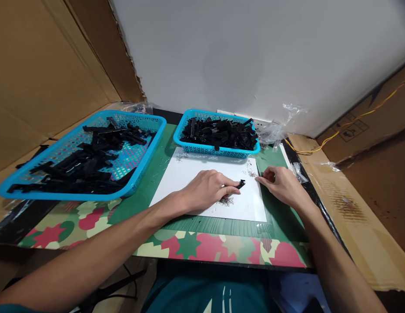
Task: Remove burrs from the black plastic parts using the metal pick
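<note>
My left hand (210, 189) rests over a sheet of white paper (197, 163), thumb and forefinger pinched on a small black plastic part (242, 183) whose end sticks out to the right. Partly under that hand lies a pile of tiny thin metal pieces (225, 201), perhaps springs. At the paper's right edge is my right hand (280, 183), its thumb and forefinger pressed together. What those fingertips hold, if anything, is too small to make out. Just left of them is a second scatter of the tiny metal pieces (252, 172).
A blue basket (179, 139) heaped with small black parts stands behind the paper. On the left, a larger blue basket (150, 152) holds longer black pieces. Cardboard (362, 208) borders the right side, with a yellow wire (352, 124) and clear plastic bags (274, 132) near the wall.
</note>
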Demonstrator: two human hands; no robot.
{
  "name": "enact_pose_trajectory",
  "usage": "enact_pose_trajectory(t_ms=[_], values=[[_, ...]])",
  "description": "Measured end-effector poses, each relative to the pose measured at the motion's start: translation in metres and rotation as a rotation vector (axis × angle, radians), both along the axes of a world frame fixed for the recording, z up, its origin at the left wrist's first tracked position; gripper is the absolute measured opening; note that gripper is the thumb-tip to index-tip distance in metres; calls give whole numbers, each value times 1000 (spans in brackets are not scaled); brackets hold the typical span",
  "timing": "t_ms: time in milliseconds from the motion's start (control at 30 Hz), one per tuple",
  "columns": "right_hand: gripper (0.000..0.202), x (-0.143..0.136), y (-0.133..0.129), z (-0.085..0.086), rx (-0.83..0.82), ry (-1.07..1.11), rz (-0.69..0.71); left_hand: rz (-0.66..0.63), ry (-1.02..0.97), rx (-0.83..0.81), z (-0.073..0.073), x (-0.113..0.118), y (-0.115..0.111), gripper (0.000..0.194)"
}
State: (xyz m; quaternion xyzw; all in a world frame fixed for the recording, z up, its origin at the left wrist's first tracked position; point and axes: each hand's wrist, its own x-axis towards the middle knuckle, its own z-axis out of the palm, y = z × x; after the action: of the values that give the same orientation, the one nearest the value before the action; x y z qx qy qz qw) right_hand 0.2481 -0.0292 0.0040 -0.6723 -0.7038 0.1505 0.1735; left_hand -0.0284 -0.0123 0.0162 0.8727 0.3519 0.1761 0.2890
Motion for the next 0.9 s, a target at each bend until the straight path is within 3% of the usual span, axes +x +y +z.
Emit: enact_pose_trajectory(t_ms=[233,333,433,533,667,900], values=[[19,9,1,6,-155,62,-9,10,-11,-37,-1,0,1,25],[17,7,-2,10,-107,281,-20,-4,-14,-39,0,0,1,24],[29,-6,-5,11,-34,579,93,-25,-9,-38,1,0,1,25],[34,-24,-8,7,-55,717,162,-23,-6,-22,1,1,1,25],[32,-38,-11,1,-76,665,178,-13,8,7,-1,1,0,26],[29,-37,-13,-1,-34,558,168,-25,-48,-5,-4,2,1,24]])
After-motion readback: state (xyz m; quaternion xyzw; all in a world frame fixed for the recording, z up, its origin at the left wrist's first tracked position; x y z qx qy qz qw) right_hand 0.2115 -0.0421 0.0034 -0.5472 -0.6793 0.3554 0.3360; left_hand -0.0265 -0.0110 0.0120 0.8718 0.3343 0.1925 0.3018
